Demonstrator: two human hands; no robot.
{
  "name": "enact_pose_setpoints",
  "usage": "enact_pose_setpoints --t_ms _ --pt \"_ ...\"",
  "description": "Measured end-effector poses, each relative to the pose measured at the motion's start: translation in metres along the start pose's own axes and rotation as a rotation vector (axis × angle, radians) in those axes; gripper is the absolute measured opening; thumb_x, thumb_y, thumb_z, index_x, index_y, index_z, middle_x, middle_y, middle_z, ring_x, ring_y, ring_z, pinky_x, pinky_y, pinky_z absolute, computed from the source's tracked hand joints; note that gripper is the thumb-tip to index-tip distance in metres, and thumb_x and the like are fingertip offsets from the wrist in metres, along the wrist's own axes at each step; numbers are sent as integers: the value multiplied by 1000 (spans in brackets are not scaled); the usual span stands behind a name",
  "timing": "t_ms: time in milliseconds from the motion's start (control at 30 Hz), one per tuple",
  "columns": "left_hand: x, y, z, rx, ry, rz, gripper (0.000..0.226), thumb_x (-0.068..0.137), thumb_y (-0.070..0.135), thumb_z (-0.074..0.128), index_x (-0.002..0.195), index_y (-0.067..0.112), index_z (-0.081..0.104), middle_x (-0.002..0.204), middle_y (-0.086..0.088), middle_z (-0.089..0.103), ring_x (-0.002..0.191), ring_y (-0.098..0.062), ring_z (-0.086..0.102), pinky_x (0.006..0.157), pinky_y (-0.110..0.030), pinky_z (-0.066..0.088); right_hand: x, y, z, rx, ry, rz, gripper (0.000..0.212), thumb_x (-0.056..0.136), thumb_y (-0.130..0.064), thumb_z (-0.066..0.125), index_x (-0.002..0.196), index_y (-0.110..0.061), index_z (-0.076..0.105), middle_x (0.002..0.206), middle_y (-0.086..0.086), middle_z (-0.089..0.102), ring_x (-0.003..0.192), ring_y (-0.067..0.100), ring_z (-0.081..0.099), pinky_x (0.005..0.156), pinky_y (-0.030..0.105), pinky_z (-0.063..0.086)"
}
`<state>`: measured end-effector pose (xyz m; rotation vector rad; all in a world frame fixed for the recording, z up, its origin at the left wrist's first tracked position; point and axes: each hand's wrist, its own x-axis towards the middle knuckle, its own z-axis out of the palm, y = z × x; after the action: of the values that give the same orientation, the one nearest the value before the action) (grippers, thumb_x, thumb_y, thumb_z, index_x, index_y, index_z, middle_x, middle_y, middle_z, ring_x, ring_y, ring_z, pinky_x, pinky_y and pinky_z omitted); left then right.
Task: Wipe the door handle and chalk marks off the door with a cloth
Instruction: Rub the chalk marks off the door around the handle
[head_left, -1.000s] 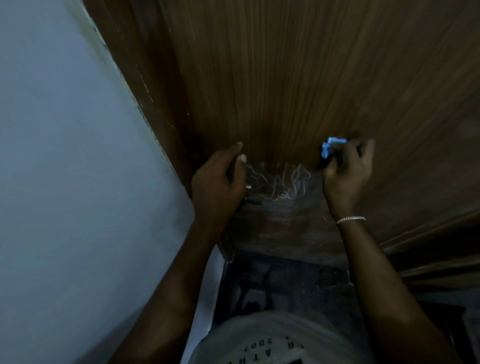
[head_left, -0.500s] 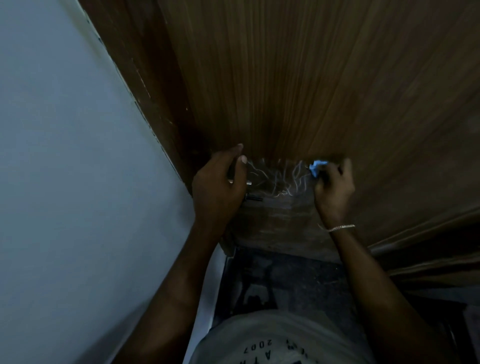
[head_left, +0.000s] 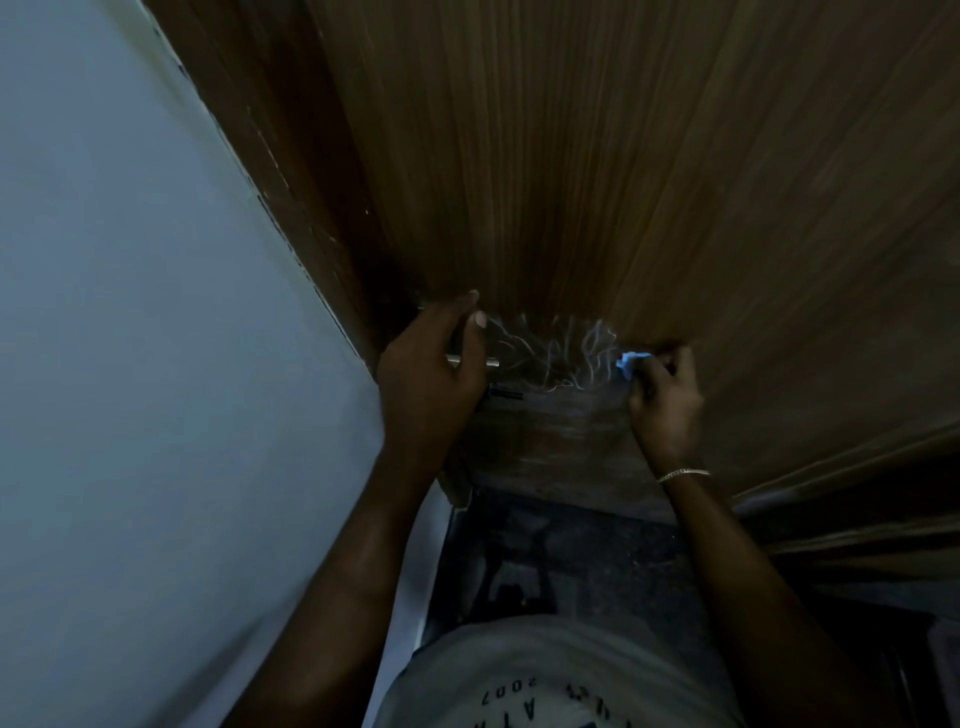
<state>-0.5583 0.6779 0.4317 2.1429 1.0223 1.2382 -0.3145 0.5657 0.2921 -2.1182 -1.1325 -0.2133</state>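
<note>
A brown wooden door fills the upper view. White chalk marks scribble across it at hand height. My left hand is wrapped around the metal door handle, whose silver end sticks out to the right of my fingers. My right hand holds a small blue cloth pressed against the door at the right edge of the chalk marks. Most of the cloth is hidden inside my fist.
A pale wall runs down the left, meeting the dark door frame. Below the door lies a dark floor. My light shirt shows at the bottom.
My right hand with the blue cloth has come down and to the left, from the bare wood to the right edge of the chalk marks. The left hand has stayed on the handle.
</note>
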Motion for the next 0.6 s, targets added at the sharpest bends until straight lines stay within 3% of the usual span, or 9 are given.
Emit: enact_pose_setpoints --t_ms 133,200,267,367,433,533,600 --pt "-5 -2 1 20 14 -41 27 101 21 61 124 11 71 115 2 74 103 -3 68 86 -13 54 26 -17 -8 63 155 -33 18 90 -18 56 106 -24 62 102 -8 41 82 0 41 68 16 38" --pt "-6 0 2 38 12 -48 27 101 22 60 124 11 71 114 2 74 102 -4 68 85 -9 51 32 -31 1 60 141 -81 21 90 -15 58 110 -22 62 104 -5 43 83 -1 41 69 11 34" --pt "-7 3 3 47 11 -49 28 101 22 60 124 11 70 116 0 73 104 -5 67 86 -7 49 22 -30 13 19 45 -133 26 88 -5 62 112 -14 64 107 5 50 82 6 46 67 16 38" --pt "-13 3 5 85 15 -20 27 101 22 61 124 11 69 121 -1 71 108 -5 65 89 -3 45 0 -5 17 -31 -64 -107 23 86 -2 62 108 -8 66 108 14 54 84 28 59 67 33 52" --pt "-19 -1 5 115 14 -27 28 101 23 61 125 12 69 126 0 68 112 -3 63 90 0 41 3 2 9 19 -50 -82 22 89 -7 60 109 -14 65 107 6 49 84 23 56 69 39 54" --pt "-29 -7 7 140 -23 -79 34 101 30 61 130 15 67 137 2 62 114 5 56 89 3 39 25 -22 5 115 73 -136 15 92 -13 57 105 -17 63 103 -5 44 81 6 47 70 12 44" --pt "-34 -9 11 157 -48 -91 38 100 36 60 132 18 65 144 4 58 122 3 54 94 0 41 35 -42 10 151 72 -196 13 93 -15 53 104 -16 61 102 -7 41 80 2 43 71 5 36"
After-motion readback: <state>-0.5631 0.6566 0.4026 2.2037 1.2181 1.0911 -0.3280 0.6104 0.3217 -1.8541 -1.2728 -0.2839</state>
